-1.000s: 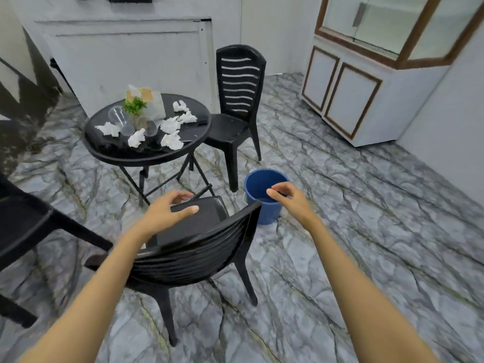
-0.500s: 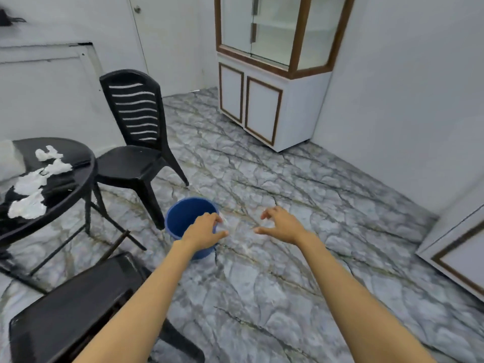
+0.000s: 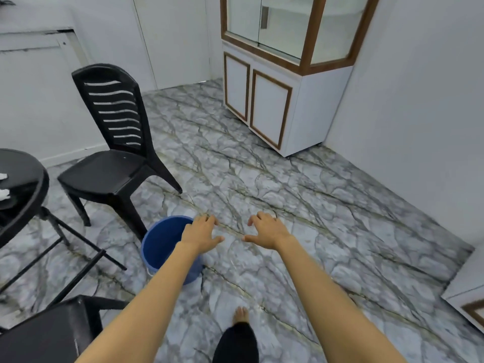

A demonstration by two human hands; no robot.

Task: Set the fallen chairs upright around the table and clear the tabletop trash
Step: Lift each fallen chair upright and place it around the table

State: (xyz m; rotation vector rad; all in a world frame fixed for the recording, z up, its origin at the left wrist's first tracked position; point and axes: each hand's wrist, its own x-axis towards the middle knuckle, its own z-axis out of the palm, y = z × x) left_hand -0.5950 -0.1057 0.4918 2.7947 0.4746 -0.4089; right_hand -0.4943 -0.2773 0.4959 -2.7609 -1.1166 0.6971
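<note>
Both arms reach forward over the marble floor. My left hand point(image 3: 201, 235) hovers palm down above the right rim of a blue bucket point(image 3: 162, 247), fingers spread, holding nothing. My right hand point(image 3: 264, 230) is beside it, also spread and empty. An upright black plastic chair point(image 3: 115, 142) stands left of centre. The round black table point(image 3: 23, 187) shows only its right edge at the far left, with bits of white crumpled tissue point(image 3: 4, 192) on it. Another black chair point(image 3: 52, 331) fills the bottom left corner.
A white cabinet with brown trim and glass upper doors point(image 3: 285, 82) stands against the far right wall. Another white cabinet corner point(image 3: 468, 289) juts in at the right edge. My bare foot point(image 3: 239, 315) is on the floor below my hands. The table's thin black legs point(image 3: 78, 247) splay beside the bucket.
My view swung right, away from the table. My left hand left the near chair's seat and came over the bucket; my right hand moved off the bucket rim and both now hover spread.
</note>
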